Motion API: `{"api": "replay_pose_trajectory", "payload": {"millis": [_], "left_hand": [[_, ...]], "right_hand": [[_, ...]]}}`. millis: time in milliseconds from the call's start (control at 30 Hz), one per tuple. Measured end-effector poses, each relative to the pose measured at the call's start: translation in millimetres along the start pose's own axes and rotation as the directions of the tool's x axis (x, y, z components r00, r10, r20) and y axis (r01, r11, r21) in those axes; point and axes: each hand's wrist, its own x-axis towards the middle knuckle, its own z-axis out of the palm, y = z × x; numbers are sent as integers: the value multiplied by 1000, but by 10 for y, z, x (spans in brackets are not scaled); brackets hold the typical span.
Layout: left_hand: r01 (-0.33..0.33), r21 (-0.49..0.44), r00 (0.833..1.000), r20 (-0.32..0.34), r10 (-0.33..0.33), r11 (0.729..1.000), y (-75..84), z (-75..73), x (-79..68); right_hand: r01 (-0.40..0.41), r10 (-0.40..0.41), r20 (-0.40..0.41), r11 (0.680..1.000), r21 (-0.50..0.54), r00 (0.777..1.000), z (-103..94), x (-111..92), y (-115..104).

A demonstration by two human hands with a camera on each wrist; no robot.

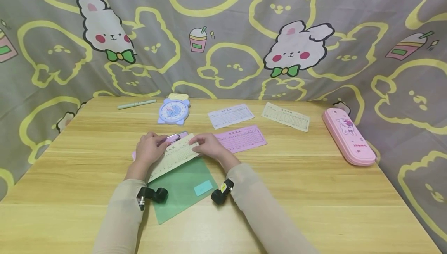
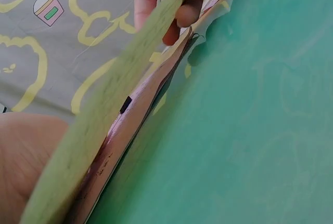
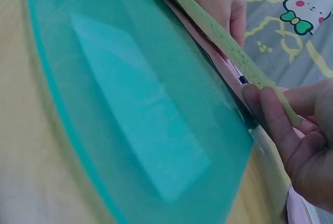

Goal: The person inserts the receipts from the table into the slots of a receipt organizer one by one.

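Note:
A pale yellow printed slip [image 1: 176, 153] slants up between my hands, above a green translucent folder [image 1: 181, 203]. My right hand [image 1: 208, 145] pinches the slip's right end between thumb and fingers; the right wrist view shows the pinch on the slip [image 3: 237, 52] closely. At the far edge of the folder, my left hand [image 1: 149, 151] curls round the left end of a metal clip [image 1: 174, 137], its thumb beside the slip. A purple board [image 1: 184, 133] shows behind the clip. The left wrist view has pinkish layers [image 2: 156, 86] between slip and folder. A light blue label [image 1: 203, 187] is on the folder.
A pink slip [image 1: 244, 137] lies beside my right hand, with a bluish slip [image 1: 230, 116] and another yellow slip [image 1: 285, 116] beyond. A blue toy clock [image 1: 174, 111] and a green pen [image 1: 137, 104] are at the back left. On the right lies a pink pencil case [image 1: 349, 137].

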Motion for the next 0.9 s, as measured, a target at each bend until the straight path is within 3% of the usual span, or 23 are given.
{"api": "replay_pose_trajectory", "payload": {"millis": [233, 600, 900], "left_hand": [[-19, 10, 1000, -17, 19, 1000, -12, 12, 0], [-92, 100, 996, -7, 94, 991, -18, 37, -1], [-113, 138, 993, -15, 116, 984, 1, 47, -6]], "right_hand": [[-67, 67, -12, 998, -9, 998, 73, 47, -33], [-140, 137, 34, 981, 133, 990, 150, 105, -60], [-162, 160, 33, 983, 83, 987, 170, 134, -110]]}}
